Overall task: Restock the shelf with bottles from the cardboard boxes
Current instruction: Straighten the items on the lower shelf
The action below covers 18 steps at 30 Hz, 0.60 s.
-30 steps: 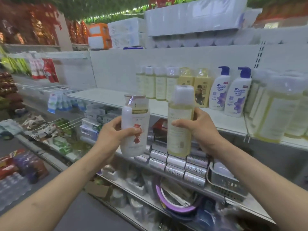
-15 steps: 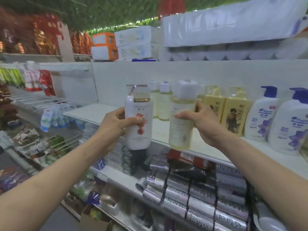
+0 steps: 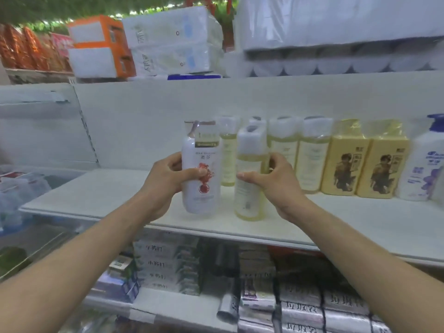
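Observation:
My left hand (image 3: 165, 179) grips a white pump bottle (image 3: 201, 188) with a red print, upright over the white shelf (image 3: 101, 191). My right hand (image 3: 276, 181) grips a pale yellow bottle (image 3: 249, 195) with a white wrapped cap, its base at the shelf surface near the front edge. Both bottles stand side by side in front of a row of similar pale yellow bottles (image 3: 310, 159). I cannot tell whether the white bottle's base touches the shelf.
Two yellow boxed bottles (image 3: 365, 169) and a white bottle with a blue pump (image 3: 422, 164) stand to the right. The shelf's left part is bare. Tissue packs (image 3: 173, 42) sit above. Stacked packs (image 3: 168, 265) fill the shelf below.
Both hands moved forward and lowered the two bottles down to the shelf, in front of the row. The view came closer to the shelf.

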Each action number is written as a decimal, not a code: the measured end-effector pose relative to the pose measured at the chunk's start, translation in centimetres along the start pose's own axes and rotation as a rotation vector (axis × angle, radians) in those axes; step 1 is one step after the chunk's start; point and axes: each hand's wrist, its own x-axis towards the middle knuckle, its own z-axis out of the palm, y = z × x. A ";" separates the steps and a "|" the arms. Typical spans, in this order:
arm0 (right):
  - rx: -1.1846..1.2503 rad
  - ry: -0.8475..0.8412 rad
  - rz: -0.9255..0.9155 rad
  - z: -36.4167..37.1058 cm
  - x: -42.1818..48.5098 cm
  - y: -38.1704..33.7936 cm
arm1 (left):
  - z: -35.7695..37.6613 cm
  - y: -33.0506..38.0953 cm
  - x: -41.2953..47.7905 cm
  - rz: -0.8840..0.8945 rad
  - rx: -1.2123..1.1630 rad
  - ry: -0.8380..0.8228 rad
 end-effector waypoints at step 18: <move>-0.320 0.059 0.029 3.1 -1.4 2.8 | -3.9 -3.4 6.3 -0.058 -0.072 -0.136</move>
